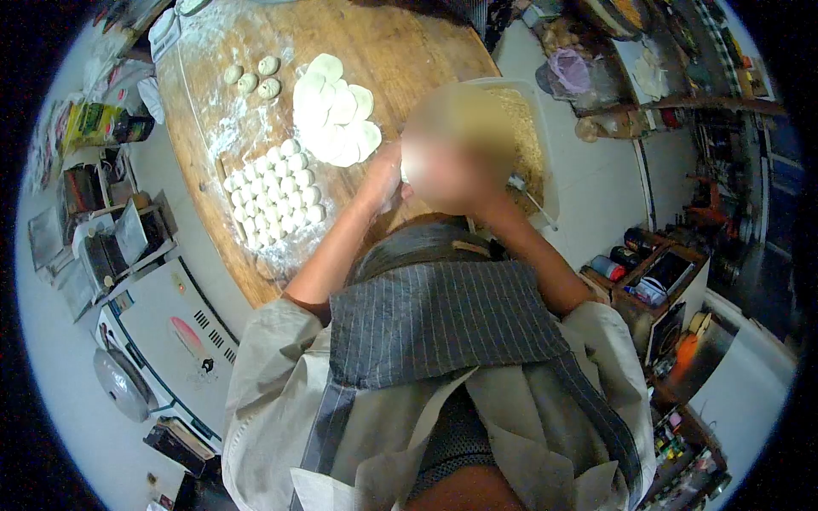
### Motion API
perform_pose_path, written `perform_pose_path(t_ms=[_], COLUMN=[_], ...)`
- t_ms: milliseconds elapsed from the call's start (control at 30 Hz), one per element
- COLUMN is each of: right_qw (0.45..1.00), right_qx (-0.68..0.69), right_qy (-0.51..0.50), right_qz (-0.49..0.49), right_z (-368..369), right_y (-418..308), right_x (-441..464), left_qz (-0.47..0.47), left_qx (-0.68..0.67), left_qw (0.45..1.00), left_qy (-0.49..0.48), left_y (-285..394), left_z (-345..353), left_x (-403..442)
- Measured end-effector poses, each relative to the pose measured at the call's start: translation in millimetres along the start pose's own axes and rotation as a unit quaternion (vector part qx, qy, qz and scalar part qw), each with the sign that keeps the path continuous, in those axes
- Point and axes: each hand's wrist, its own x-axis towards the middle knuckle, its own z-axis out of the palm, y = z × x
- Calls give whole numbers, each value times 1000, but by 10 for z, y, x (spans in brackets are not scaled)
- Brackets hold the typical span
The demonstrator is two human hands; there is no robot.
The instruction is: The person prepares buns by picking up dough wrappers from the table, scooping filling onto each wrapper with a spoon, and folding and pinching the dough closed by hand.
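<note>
My left hand (390,182) is at the table's near edge, its fingers curled round a white dough wrapper (405,168), of which only a thin edge shows. Beside it, a blurred patch covers most of my right hand (464,183), so its fingers are hidden. Just beyond my left hand lies a floury pile of flat round dough wrappers (341,106). Rows of small shaped dumplings (273,196) stand on a floured board to the left. Close to my right hand is a plastic tub (550,153) of crumbly yellowish filling (521,119), with a spoon handle (538,207) sticking out.
Several pleated buns (252,78) sit on the far side of the floured wooden table (409,43). A white appliance (175,328) stands at left. On the right are a purple-lined bin (569,72) and a cabinet (660,277) with bottles.
</note>
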Motion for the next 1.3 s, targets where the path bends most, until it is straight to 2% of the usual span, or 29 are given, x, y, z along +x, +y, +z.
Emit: perform_pose_path(t_ms=[100,167,200,333,400,467,533,600,667,733,800,833,867,933,967,1033,1100,1133,1167,1233,1267,1300], right_qw=[997,995,995,995,994,994,996,997,998,997,993,992,992,985,974,975,975,966,945,943,941,940], right_qx=[67,71,72,65,68,5,2,5,-21,-23,-82,-121,-117,-139,-177,-180,-186,-215,-242,-242,-241,-243], right_qy=[17,62,60,42,24,-26,-9,8,21,-6,81,38,38,62,50,56,64,-35,-134,-145,-158,-156], right_qz=[36,-28,-28,57,77,110,87,71,52,76,-18,20,18,76,129,117,106,142,176,175,174,180], right_z=[-83,79,112,96,85,154,286,371,402,515,645,642,653,677,696,759,774,741,705,642,593,506], right_y=[-162,57,82,-13,-61,-4,45,85,145,373,666,749,822,912,949,1200,1348,1346,1344,1265,1212,1133], right_x=[27,49,65,160,210,284,350,492,685,872,1103,1261,1394,1642,1783,1909,1990,2037,2073,2070,2019,1937], left_qz=[9,14,20,21,-47,-41,-21,-46,-27,-34,-23,-8,7,-9,6,41,81,107,131,162,222,248], left_qx=[-8,-2,5,-4,-32,-81,-156,-195,-206,-176,-159,-112,-63,-60,-18,32,172,216,283,394,479,529], left_qw=[1000,1000,1000,998,996,994,987,977,975,979,980,983,984,977,973,961,939,926,904,859,807,780], left_qy=[14,13,10,55,68,59,30,79,73,93,119,142,165,205,231,270,287,290,293,283,263,225], left_y=[26,30,50,87,28,-57,-187,-270,-291,-394,-443,-481,-516,-406,-347,-132,-11,79,182,448,525,644], left_z=[58,36,34,55,-11,-83,-202,-334,-480,-655,-801,-903,-1014,-1191,-1295,-1425,-1714,-1821,-1930,-2045,-2120,-2157], left_x=[-17,-22,-29,-40,1,25,93,117,61,22,-38,-45,-53,-82,-66,-15,172,288,422,666,779,878])
